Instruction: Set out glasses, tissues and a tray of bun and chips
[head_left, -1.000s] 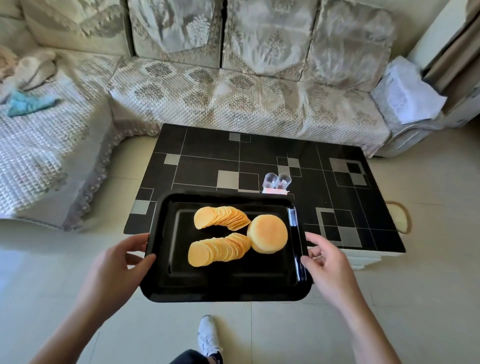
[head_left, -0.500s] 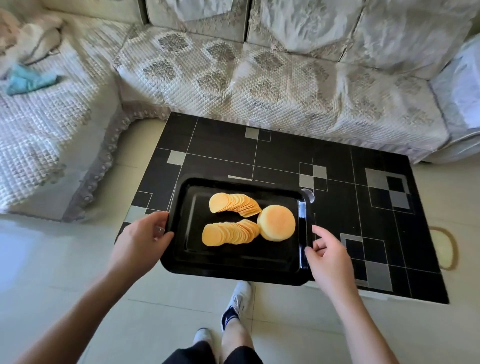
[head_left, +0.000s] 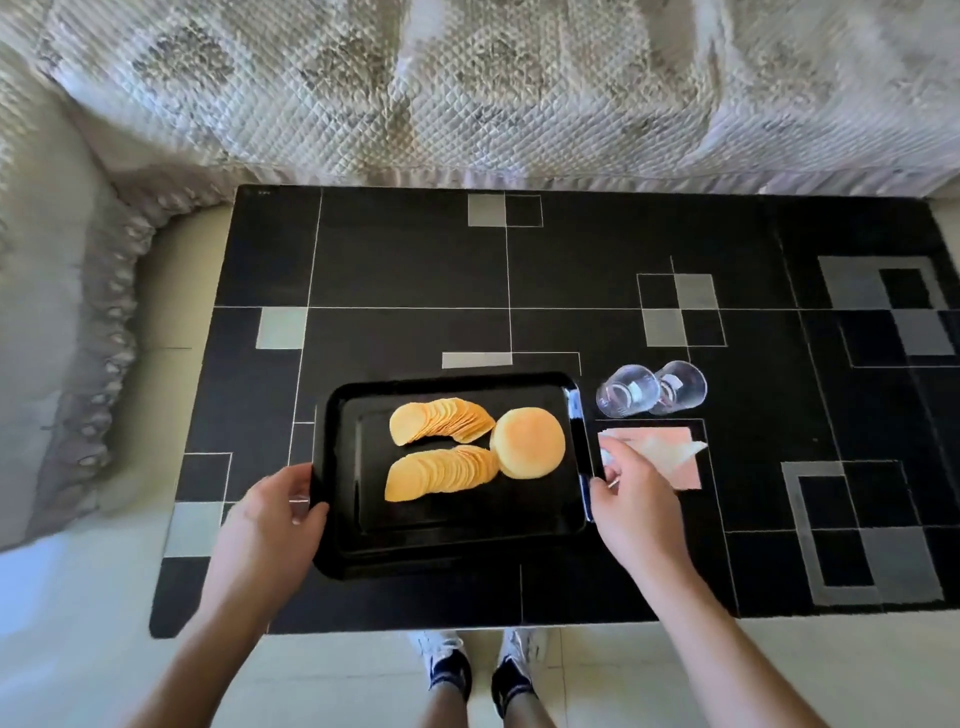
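While my left hand (head_left: 270, 519) curls round the tray's (head_left: 343, 551) left rim, my right hand (head_left: 631, 512) grips its right edge, tray low over the black worktop (head_left: 415, 270). On it: two fanned rows of chips (head_left: 441, 444) beside a bun (head_left: 527, 442). Just right, two glasses (head_left: 649, 389) touching, tissues (head_left: 670, 452) beneath them.

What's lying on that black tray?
On the black tray lie two fanned rows of chips and a bun. Nothing else shows; whatever lies beneath the food is hidden.
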